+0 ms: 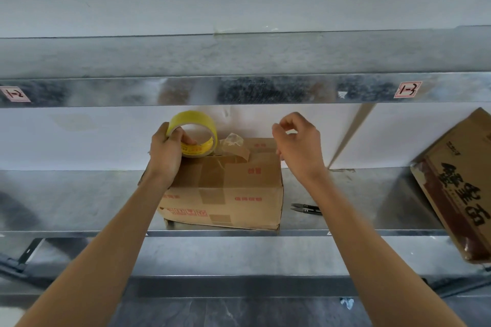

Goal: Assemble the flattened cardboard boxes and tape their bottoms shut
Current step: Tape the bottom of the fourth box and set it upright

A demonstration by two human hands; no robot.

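An assembled brown cardboard box (pixel 225 188) with red print stands on a metal shelf (pixel 345 194). Old tape strips run across its top, and a crumpled end of clear tape (pixel 233 141) sticks up near the far edge. My left hand (pixel 166 151) grips a yellow tape roll (pixel 195 133), held upright over the box's far left corner with fingers through the core. My right hand (pixel 297 141) hovers above the box's far right corner, fingers curled with thumb and forefinger close together; I cannot tell whether they pinch a tape end.
Small black snips (pixel 305 209) lie on the shelf right of the box. A flattened printed carton (pixel 457 188) leans at the far right. An upper metal shelf (pixel 239 90) with label stickers hangs just above the hands. A white wall backs the shelf.
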